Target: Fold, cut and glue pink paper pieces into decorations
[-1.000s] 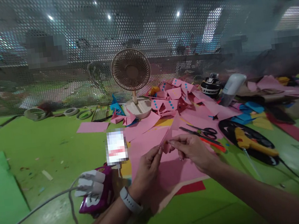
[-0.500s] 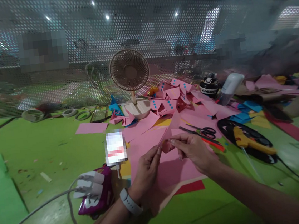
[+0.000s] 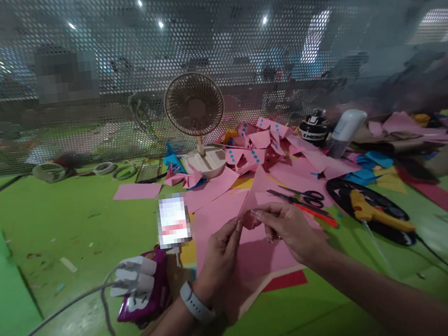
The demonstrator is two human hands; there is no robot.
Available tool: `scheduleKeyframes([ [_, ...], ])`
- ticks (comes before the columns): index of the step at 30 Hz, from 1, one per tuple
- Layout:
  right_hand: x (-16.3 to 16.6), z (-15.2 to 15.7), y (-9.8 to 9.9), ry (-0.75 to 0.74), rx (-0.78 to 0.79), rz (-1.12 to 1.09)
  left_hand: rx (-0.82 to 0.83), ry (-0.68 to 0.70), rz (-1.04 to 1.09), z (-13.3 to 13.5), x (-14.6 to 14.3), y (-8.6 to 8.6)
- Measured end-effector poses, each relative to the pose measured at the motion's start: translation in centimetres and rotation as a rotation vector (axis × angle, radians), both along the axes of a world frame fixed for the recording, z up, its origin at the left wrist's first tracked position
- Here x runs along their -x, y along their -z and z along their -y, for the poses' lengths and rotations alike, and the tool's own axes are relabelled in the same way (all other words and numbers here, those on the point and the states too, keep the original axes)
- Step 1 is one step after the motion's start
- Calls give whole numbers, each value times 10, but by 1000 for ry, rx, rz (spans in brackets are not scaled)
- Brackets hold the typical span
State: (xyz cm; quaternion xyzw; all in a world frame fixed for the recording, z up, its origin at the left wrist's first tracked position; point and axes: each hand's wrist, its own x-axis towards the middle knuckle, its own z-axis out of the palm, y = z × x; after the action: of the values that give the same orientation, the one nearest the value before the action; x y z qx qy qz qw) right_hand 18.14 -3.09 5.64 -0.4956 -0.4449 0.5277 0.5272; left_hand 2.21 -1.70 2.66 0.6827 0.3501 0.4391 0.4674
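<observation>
While both hands are engaged on one narrow folded pink piece [image 3: 259,184], the work on it appears unfinished. The piece is held above overlapping pink sheets [image 3: 214,228] on the green surface [image 3: 80,222]. The left hand [image 3: 222,249] has thumb and forefinger pinched together on its lower end. The right hand [image 3: 289,228] has thumb and forefinger closed at a small curled part beside that grip, the remaining fingers bent beneath; the exact contact is too small to verify.

Done, as judged: a heap of folded pink pieces [image 3: 260,141], some bearing blue diamonds, lies beyond the hands, near the fan [image 3: 195,106]. Outstanding, as judged: no diamonds are visible on the held piece, and flat sheets lie unfolded. The total required cannot be determined.

The scissors [image 3: 312,198] and glue gun [image 3: 379,217] lie to the right, neither in hand; the glue gun rests on a black dish [image 3: 337,190].
</observation>
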Motion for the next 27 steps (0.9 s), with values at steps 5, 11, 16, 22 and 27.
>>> scheduleKeyframes([
  [5, 0, -2, -3, -12, 26, 19, -17, 19, -2, 1, 0, 1],
  [11, 2, -4, -4, -8, 9, 93, -1, 38, -20, 1, 1, -1],
  [16, 3, -1, -7, -32, 43, 143, 77, -8, 23, 3, 1, -2],
  [22, -11, 2, -12, 25, -68, 207, 272, 14, 137, 0, 2, -1],
  [27, -11, 15, -3, -32, -242, 453, 548, 85, 289, -11, 3, 7],
])
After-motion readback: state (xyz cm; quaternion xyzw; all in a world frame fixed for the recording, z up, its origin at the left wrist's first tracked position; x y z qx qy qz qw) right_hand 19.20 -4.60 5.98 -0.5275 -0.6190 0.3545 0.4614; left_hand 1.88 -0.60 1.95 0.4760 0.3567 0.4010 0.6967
